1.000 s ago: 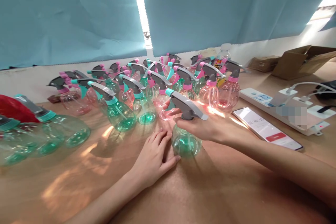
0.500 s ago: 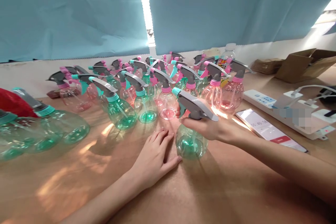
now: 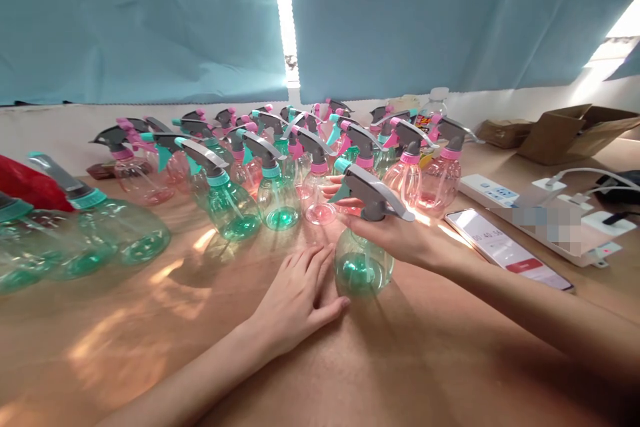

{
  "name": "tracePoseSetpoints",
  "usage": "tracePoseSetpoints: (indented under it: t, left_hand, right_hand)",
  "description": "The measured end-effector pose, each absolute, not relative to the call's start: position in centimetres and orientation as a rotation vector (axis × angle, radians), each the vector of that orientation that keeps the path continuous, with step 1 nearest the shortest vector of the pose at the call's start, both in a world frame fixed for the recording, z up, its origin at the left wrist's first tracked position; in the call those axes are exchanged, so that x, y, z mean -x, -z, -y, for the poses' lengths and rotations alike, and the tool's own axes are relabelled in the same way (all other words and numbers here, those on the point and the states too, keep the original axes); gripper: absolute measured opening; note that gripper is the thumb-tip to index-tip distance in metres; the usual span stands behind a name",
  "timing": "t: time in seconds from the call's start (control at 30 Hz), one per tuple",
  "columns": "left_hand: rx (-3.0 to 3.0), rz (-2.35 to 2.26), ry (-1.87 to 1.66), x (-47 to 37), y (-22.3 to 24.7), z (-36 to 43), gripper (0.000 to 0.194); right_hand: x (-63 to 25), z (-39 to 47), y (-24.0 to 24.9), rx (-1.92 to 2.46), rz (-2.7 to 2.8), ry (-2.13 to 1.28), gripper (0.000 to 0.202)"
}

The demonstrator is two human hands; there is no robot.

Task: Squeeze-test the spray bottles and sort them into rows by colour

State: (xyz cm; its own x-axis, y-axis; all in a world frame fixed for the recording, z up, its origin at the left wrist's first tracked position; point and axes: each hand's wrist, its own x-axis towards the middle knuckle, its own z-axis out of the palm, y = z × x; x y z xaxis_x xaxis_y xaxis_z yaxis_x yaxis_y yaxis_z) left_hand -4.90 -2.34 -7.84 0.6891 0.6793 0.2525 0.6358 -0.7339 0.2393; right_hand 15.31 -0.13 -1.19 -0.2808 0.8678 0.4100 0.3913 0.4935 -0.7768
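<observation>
A green spray bottle (image 3: 364,263) with a grey and teal trigger head stands upright on the wooden table in front of me. My right hand (image 3: 385,230) is around its neck below the head, fingers stretched out past the trigger rather than wrapped round it. The head hides part of that hand. Flat on the table to the left of this bottle lies my left hand (image 3: 295,293), fingers extended and holding nothing. Its thumb is close to the bottle's base; whether they touch I cannot tell. Just beyond stand a pink spray bottle (image 3: 320,203) and another green one (image 3: 278,207).
Several more pink and green spray bottles crowd the back of the table. Green bottles (image 3: 135,233) and a red bag (image 3: 30,183) are at left. On the right are a phone (image 3: 505,247), a power strip (image 3: 487,190) with cables and an open cardboard box (image 3: 555,137).
The fingers of my right hand have loosened from the trigger and straightened forward. The bottle stays standing in place, and my left hand remains flat on the table. The view has shifted slightly.
</observation>
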Motion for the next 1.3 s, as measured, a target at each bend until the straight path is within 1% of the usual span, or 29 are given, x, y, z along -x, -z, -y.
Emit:
tracePoseSetpoints:
  t: [0.17,0.3,0.37,0.5,0.63,0.77,0.87,0.97,1.07,1.17,1.23,1.3]
  left_hand:
    - [-2.770,-1.106,-0.498,4.7,8.1,2.6,0.063]
    - [-2.788,-1.101,-0.511,4.6,8.2,2.5,0.064]
    - [-2.790,-1.105,-0.513,4.6,8.2,2.4,0.062]
    - [-2.781,-1.102,-0.519,4.8,8.1,2.6,0.058]
    - [-2.768,-1.091,-0.525,5.8,8.1,3.3,0.057]
    - [-2.731,-1.127,-0.572,7.7,8.3,4.3,0.050]
    - [-2.666,-1.203,-0.620,9.4,8.5,5.2,0.051]
    - [-2.613,-1.295,-0.614,11.5,8.5,6.1,0.053]
    - [-2.602,-1.375,-0.634,14.0,8.5,6.9,0.049]
    - [-2.572,-1.469,-0.695,16.9,8.3,7.3,0.043]
    - [-2.540,-1.513,-0.819,18.9,8.2,7.5,0.039]
    - [-2.518,-1.559,-0.977,20.8,8.1,7.5,0.033]
  right_hand:
    - [-15.6,-0.1,1.9,0.970,1.813,-0.679,0.062]
    - [-16.5,-0.3,2.4,0.925,1.880,-0.601,0.080]
    - [-17.0,0.0,2.4,0.937,1.953,-0.525,0.078]
    - [-18.0,1.6,2.5,1.084,2.096,-0.437,0.055]
    - [-18.5,3.4,2.6,1.296,2.127,-0.363,0.054]
    - [-17.9,4.4,2.8,1.390,2.117,-0.328,0.053]
    - [-16.5,4.5,2.5,1.356,2.147,-0.317,0.055]
    - [-14.1,4.4,1.8,1.295,2.205,-0.336,0.050]
    - [-10.8,4.1,1.3,1.200,2.257,-0.378,0.044]
    - [-7.4,3.3,1.5,0.979,2.257,-0.493,0.040]
    - [-5.0,2.5,1.9,0.896,2.239,-0.576,0.042]
    - [-2.6,1.5,2.4,0.863,2.220,-0.620,0.050]
